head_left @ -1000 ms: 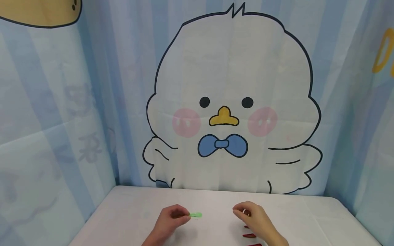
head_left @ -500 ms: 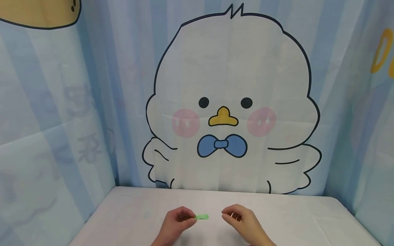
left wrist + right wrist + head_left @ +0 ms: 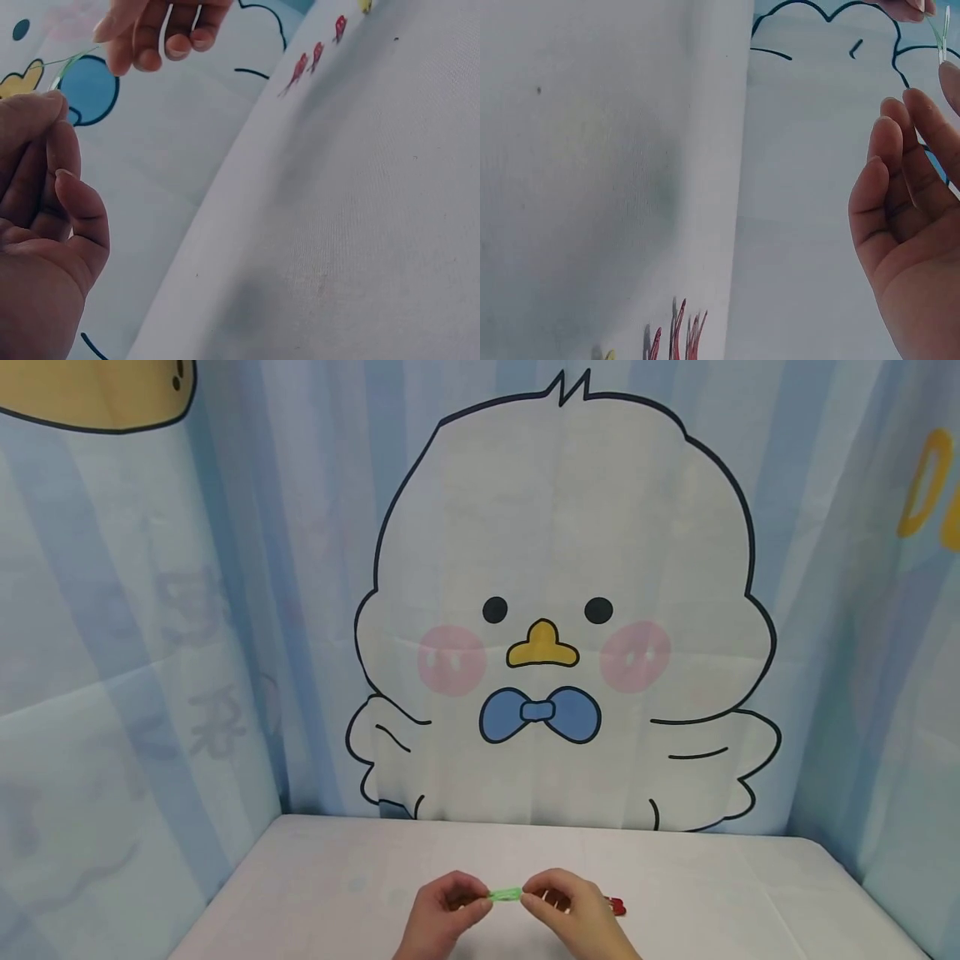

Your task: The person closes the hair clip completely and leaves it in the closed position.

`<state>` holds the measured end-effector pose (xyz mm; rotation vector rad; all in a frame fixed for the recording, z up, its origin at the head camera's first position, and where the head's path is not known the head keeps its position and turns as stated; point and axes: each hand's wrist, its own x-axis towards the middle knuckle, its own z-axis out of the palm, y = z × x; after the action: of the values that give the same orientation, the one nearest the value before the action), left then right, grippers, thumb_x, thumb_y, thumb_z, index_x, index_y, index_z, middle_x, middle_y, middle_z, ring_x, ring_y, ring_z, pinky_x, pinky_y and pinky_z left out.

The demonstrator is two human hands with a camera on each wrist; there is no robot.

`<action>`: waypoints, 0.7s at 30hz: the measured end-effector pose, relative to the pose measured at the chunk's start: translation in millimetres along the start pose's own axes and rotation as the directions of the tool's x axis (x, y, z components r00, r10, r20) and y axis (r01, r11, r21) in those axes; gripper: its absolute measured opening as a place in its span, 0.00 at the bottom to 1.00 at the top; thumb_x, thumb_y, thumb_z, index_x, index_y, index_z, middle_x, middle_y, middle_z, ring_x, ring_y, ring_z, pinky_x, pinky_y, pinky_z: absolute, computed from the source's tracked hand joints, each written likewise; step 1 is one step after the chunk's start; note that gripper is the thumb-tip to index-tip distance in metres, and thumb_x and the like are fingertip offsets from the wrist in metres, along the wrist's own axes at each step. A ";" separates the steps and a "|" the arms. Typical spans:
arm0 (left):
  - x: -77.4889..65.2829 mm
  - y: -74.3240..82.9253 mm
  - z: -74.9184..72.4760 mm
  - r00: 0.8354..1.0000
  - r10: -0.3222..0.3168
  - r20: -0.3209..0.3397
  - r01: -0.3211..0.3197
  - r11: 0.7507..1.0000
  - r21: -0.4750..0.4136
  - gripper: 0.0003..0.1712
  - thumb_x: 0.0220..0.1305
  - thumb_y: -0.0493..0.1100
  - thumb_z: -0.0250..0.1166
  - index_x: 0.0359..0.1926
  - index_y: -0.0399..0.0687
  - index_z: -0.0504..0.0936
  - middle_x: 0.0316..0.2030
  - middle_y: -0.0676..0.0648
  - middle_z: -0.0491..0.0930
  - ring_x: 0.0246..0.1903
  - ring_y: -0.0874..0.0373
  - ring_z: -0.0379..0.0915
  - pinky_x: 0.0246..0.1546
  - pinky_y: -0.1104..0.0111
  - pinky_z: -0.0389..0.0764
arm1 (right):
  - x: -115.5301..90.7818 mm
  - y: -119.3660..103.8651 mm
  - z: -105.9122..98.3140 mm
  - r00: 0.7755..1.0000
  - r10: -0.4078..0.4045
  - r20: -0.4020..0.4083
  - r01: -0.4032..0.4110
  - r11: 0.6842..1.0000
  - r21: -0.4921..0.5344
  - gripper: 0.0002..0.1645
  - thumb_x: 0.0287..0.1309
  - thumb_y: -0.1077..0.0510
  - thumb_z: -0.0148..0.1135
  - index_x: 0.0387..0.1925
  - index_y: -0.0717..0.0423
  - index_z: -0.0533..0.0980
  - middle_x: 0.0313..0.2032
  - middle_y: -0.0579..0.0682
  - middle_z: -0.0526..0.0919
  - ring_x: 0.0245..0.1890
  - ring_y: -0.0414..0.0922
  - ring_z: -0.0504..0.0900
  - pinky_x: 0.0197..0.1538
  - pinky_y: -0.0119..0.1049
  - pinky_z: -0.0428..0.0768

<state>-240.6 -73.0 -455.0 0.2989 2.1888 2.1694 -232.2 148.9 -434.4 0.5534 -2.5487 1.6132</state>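
Observation:
A small light-green hair clip (image 3: pixel 506 894) is held level above the table, between my two hands. My left hand (image 3: pixel 442 917) pinches its left end between thumb and forefinger. At the other end, the thumb and forefinger of my right hand (image 3: pixel 576 917) grip the tip. Seen from the left wrist, the green clip (image 3: pixel 61 71) spreads into a thin V of two arms. The right hand's remaining fingers (image 3: pixel 885 142) curve loosely, apart from the clip. Fingertips hide both ends of it.
Behind my right hand lie red clips (image 3: pixel 617 907), partly hidden. Several red clips (image 3: pixel 298 69) form a row on the white table (image 3: pixel 360 225) in the left wrist view, with a yellow piece (image 3: pixel 365 7) beside them. A cartoon-printed curtain (image 3: pixel 555 527) rises behind.
The left hand has moved right with the green clip. The right hand has come left and now takes the clip's free end. The red clips dropped from view, then partly reappeared behind the right hand.

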 end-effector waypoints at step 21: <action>-5.0 -3.6 4.7 0.999 -0.034 0.027 0.033 0.999 0.011 0.13 0.59 0.34 0.71 0.42 0.29 0.82 0.32 0.50 0.83 0.34 0.57 0.77 0.36 0.65 0.76 | -5.9 -2.6 15.2 1.000 0.012 -0.025 -0.011 0.999 0.040 0.08 0.63 0.57 0.68 0.35 0.59 0.82 0.28 0.44 0.79 0.27 0.36 0.74 0.33 0.31 0.74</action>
<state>-235.2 -69.2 -459.1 0.2884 2.1750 2.1246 -223.9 135.9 -440.4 0.5203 -2.5113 1.6677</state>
